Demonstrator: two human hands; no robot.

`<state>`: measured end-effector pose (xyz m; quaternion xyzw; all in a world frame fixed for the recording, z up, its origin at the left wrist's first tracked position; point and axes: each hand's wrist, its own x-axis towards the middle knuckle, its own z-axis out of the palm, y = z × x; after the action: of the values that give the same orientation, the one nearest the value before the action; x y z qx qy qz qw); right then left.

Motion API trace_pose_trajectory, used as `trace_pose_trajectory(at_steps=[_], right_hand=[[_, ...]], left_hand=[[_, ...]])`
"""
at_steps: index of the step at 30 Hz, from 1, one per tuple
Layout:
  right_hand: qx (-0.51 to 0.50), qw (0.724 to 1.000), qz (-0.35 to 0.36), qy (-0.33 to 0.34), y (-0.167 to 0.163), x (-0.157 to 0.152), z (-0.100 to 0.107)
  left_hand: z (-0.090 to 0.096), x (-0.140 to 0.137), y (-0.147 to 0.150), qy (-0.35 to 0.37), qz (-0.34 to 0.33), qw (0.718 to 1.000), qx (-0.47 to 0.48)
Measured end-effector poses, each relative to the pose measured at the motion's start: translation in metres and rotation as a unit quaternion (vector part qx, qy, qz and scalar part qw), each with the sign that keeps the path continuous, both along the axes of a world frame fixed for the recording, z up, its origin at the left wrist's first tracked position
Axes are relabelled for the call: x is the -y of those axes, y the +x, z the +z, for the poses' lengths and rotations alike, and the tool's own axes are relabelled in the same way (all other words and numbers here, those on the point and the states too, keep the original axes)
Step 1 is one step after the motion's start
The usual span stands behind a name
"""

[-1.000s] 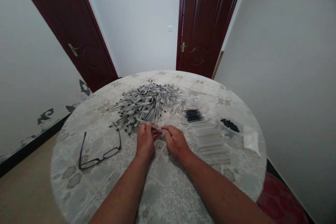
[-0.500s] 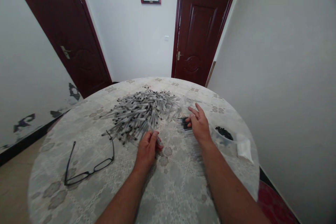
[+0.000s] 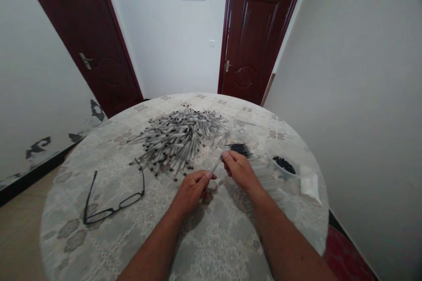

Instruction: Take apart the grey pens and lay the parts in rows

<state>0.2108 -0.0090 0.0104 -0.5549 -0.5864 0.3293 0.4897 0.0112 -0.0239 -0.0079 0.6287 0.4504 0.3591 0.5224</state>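
My left hand (image 3: pixel 194 188) pinches a slim whitish tube (image 3: pixel 215 167) that looks like a pen barrel, over the middle of the table. At the tube's far end my right hand (image 3: pixel 240 170) is closed, its thumb and fingertips pressed together; anything small between them is hidden. Just beyond the right hand lies a row of thin tubes with black ends (image 3: pixel 241 149), resembling pen refills. Their clear lengths run toward me beside the right forearm. A large heap of whitish pens with black ends (image 3: pixel 174 140) spreads ahead and left of my hands.
Black-framed glasses (image 3: pixel 114 210) lie unfolded at the left. On the right stands a clear bowl with small black pieces (image 3: pixel 284 165), beside a white packet or folded tissue (image 3: pixel 310 188). A patterned cloth (image 3: pixel 217 246) covers the round table. Walls and two doors surround it.
My right hand has moved from above the thin black-ended tubes, fingers spread, to the end of the pen barrel and closed. My left hand, still gripping, holds the barrel pointed toward it.
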Motion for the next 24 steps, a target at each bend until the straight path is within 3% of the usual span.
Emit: trace_pose_trajectory(at_steps=[5,11,15,18,24], right_hand=[[0.009,1.0,0.013,-0.023,0.001,-0.002,-0.003],[0.02,0.999,0.023,-0.043,0.003,-0.008,-0.011],[-0.008,0.998,-0.027,-0.049,0.0,-0.012,-0.016],[-0.032,0.997,-0.047,-0.053,-0.008,-0.012,-0.021],[-0.043,0.998,-0.014,-0.05,-0.035,-0.003,-0.026]], left_hand=[[-0.002,-0.005,-0.005,-0.04,-0.03,0.998,0.028],[-0.006,-0.008,-0.007,-0.114,-0.058,0.983,0.134],[0.003,-0.01,-0.011,-0.176,0.008,0.947,0.267],[0.008,-0.013,-0.012,-0.158,0.076,0.928,0.328],[0.002,-0.016,-0.005,-0.125,0.149,0.933,0.304]])
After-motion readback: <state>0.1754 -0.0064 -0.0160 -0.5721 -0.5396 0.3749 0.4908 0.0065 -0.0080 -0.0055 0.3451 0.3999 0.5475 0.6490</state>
